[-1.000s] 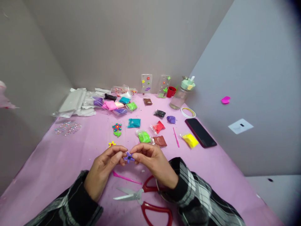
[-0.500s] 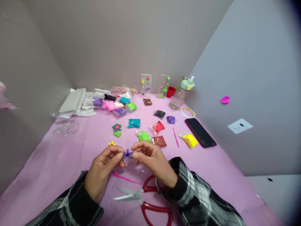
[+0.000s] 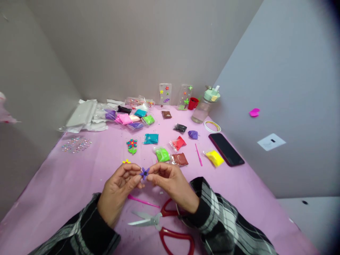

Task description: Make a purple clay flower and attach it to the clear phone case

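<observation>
A small purple clay flower [image 3: 144,173] with a dark centre is pinched between the fingertips of both my hands, above the pink table [image 3: 79,177]. My left hand [image 3: 119,189] grips it from the left, fingers curled. My right hand [image 3: 170,184] grips it from the right, fingers curled too. Both arms wear black-and-white plaid sleeves. A tiny yellow clay flower [image 3: 126,162] lies just beyond my left hand. A pink stick tool [image 3: 142,201] and red-handled scissors [image 3: 164,219] lie under my wrists.
Small bags of coloured clay lie ahead: green [image 3: 162,154], brown [image 3: 180,159], red [image 3: 178,143], teal [image 3: 151,138], yellow [image 3: 214,158]. A finished clay flower [image 3: 132,145], a black phone [image 3: 226,149], a water bottle [image 3: 204,106], gem stickers [image 3: 77,144] and grey walls surround the table.
The purple flower has risen slightly and turned between my fingertips, and both hands have drawn a little closer together. Nothing else on the table has moved.
</observation>
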Demonstrator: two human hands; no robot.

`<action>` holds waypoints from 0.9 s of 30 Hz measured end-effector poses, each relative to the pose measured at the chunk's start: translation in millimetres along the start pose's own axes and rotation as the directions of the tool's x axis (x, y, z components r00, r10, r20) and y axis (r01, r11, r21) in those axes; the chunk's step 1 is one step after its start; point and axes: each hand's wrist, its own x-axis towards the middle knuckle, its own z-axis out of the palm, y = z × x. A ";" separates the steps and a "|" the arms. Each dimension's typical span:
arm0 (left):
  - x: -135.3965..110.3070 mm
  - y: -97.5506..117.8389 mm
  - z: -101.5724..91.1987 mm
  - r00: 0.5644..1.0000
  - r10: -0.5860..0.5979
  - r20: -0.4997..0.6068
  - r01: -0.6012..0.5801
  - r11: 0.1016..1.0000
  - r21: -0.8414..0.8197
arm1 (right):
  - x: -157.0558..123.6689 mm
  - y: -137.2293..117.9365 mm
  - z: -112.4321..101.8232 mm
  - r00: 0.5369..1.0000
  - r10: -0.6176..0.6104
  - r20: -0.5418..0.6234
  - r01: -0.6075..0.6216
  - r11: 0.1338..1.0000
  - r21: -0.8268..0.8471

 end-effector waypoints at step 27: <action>0.8 -1.9 -2.3 0.999 0.049 -0.013 -0.049 0.998 0.048 | -3.1 3.3 2.3 0.990 -0.130 -0.053 0.127 0.990 -0.069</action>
